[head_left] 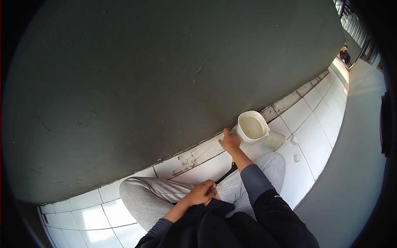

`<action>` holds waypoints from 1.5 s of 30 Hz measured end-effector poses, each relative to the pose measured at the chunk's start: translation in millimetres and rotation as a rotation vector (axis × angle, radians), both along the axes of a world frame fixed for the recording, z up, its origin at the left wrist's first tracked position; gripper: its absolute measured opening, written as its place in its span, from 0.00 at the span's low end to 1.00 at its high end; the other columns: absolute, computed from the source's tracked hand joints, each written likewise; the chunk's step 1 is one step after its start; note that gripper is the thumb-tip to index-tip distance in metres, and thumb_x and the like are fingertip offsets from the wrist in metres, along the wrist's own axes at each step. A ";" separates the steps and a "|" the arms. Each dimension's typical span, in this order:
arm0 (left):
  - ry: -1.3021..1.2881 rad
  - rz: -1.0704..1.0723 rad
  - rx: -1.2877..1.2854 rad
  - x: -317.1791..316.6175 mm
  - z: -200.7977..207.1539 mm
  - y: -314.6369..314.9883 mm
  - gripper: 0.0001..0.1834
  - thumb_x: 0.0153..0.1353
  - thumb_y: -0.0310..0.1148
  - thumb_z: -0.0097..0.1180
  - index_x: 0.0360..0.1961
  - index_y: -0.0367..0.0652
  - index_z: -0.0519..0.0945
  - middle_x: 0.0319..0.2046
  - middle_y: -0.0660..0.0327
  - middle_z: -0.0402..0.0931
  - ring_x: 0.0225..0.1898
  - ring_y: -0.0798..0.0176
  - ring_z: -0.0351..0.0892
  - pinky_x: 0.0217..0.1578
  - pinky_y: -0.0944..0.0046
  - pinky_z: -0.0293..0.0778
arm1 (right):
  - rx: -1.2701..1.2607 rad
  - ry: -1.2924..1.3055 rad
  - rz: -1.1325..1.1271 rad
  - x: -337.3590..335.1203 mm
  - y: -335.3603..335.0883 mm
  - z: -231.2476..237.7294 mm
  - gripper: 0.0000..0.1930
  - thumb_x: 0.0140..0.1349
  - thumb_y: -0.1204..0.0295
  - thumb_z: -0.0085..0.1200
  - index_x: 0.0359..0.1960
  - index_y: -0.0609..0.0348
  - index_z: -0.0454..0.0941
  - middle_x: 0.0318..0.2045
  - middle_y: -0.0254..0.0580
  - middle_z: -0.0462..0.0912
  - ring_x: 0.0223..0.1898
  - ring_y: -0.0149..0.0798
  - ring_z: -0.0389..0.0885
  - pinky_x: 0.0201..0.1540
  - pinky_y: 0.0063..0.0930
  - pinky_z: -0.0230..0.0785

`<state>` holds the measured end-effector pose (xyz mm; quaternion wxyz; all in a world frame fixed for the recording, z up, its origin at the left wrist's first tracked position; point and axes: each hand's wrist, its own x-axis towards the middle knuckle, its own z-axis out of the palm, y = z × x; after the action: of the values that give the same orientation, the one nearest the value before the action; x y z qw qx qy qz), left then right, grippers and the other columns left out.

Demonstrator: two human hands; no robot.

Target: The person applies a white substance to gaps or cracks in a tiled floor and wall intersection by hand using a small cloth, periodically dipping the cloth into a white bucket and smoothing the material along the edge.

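My right hand (230, 141) reaches to the foot of the dark wall, fingers closed on a small pale piece (222, 137) whose kind I cannot make out. Wet, dirty smears mark the white tile strip (194, 158) along the wall to its left. Just right of that hand stands a white plastic pitcher (252, 127) with some cloudy liquid inside. My left hand (202, 193) rests on my lap with its fingers curled in; anything inside them is hidden. Between my legs, a thin black strip (227, 172) shows, partly covered.
A pale translucent container (274, 139) is beside the pitcher. Two small whitish pieces, a farther one (294, 140) and a nearer one (297, 157), lie on the white tiled floor (316, 155). The dark wall (124, 91) rises close ahead. Far right, another person (344, 54) is low down.
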<state>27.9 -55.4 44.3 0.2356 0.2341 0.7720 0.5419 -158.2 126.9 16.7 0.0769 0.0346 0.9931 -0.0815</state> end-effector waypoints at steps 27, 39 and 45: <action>0.003 -0.036 0.000 -1.2 -0.9 -5.1 0.22 0.46 0.34 0.58 0.43 0.41 0.68 0.34 0.58 0.68 0.36 0.61 0.70 0.39 0.63 0.67 | -0.108 -0.073 0.208 41.7 -109.5 6.5 0.32 0.42 0.54 0.62 0.44 0.61 0.63 0.27 0.46 0.81 0.31 0.43 0.81 0.34 0.34 0.73; -0.058 -0.019 0.008 -1.8 -0.2 -1.7 0.21 0.44 0.32 0.55 0.41 0.42 0.67 0.32 0.58 0.67 0.34 0.62 0.70 0.37 0.65 0.67 | -0.031 0.058 -0.080 -9.7 -26.8 -3.4 0.30 0.43 0.54 0.62 0.40 0.60 0.62 0.31 0.46 0.81 0.32 0.44 0.81 0.33 0.35 0.73; -0.068 -0.050 -0.021 -2.8 -3.0 -5.6 0.21 0.45 0.31 0.55 0.44 0.42 0.67 0.33 0.60 0.67 0.35 0.64 0.69 0.38 0.66 0.67 | -0.098 -0.024 0.091 25.7 -96.4 -4.4 0.32 0.42 0.53 0.61 0.41 0.62 0.62 0.29 0.47 0.81 0.31 0.44 0.81 0.32 0.34 0.73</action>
<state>25.0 -61.0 41.2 0.2774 0.2322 0.7631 0.5355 -132.5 30.5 12.3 0.0943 -0.0135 0.9875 -0.1257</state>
